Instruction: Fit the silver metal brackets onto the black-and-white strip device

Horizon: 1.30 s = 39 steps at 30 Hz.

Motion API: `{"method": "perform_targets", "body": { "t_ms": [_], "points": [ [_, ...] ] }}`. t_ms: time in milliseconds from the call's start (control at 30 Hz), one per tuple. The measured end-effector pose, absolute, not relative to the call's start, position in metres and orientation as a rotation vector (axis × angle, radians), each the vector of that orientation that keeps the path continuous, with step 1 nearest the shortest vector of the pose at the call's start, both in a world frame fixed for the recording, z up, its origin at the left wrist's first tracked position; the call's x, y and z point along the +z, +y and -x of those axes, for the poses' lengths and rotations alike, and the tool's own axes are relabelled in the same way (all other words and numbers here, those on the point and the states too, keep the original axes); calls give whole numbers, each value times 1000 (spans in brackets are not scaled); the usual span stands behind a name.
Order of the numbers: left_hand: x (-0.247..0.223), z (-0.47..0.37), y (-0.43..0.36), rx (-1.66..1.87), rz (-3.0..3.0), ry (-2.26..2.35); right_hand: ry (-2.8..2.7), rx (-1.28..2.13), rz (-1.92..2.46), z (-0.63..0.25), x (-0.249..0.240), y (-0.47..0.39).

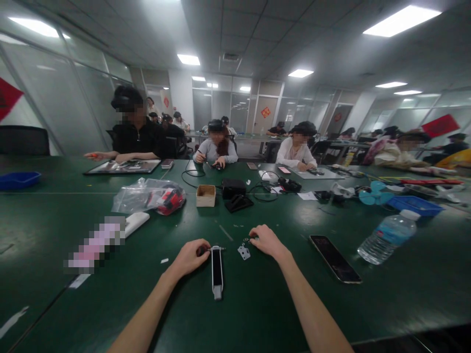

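Observation:
My left hand (191, 257) rests low over the table, its fingers closed around a small dark piece (201, 251) that is mostly covered. Right beside the fingertips lies a narrow device (217, 269) with a white frame and a long black face; a thin metal pin sticks out across its far end. My right hand (268, 240) is bent down with fingers curled to the tabletop, touching or just above several tiny rings (246, 240). Whatever is between those fingers is too small to make out. Nearer me lies a small grey plate with holes (243, 252).
A phone (335, 259) and a water bottle (388, 237) lie to the right. Ahead are a small box (205, 195), a black case (233, 188), and a plastic bag (149, 196). A blue tray (415, 205) sits far right. Several people work across the green table (265, 304).

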<state>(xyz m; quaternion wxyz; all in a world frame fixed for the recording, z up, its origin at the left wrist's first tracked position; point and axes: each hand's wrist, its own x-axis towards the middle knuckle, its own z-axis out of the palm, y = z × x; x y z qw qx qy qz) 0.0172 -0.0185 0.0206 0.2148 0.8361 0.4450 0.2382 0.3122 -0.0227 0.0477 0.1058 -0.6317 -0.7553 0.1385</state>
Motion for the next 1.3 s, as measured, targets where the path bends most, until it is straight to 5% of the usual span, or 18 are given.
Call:
{"method": "perform_targets", "body": {
  "t_ms": [1300],
  "points": [
    [15, -17, -17, 692, -2240, 1227, -2290, 249, 1725, -291, 25, -21]
  ]
}}
